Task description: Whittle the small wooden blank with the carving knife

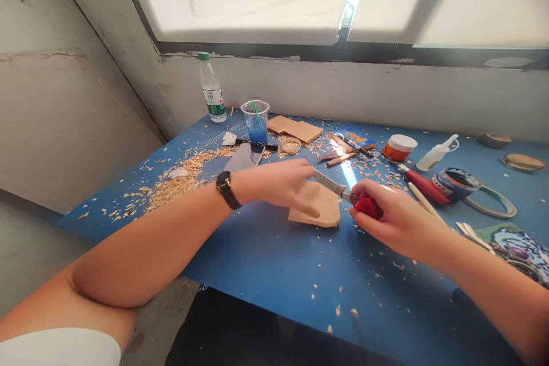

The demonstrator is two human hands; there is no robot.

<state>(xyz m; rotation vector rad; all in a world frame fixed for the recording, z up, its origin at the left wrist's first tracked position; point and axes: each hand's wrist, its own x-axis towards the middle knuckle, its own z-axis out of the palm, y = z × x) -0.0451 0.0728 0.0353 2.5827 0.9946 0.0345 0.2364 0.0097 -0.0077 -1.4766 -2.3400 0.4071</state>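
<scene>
A small pale wooden board (326, 206) with rounded corners lies on the blue table. My left hand (285, 183), with a black watch on the wrist, grips its left part. The thumb rests over the board's face and the fingers reach along its far side. My right hand (386, 214) is closed round the red handle of a knife (330, 184). The flat metal blade points left over the board's far edge, its tip close to my left fingertips. Whether the blade touches the wood I cannot tell.
Wood shavings (175, 189) are heaped on the left. Behind my hands are a phone (242, 161), a brush (257, 144), a cup of blue liquid (256, 126), a bottle (213, 91) and wooden boards (302, 130). Right stand a paint jar (400, 147), glue bottle (436, 154) and tape roll (493, 203).
</scene>
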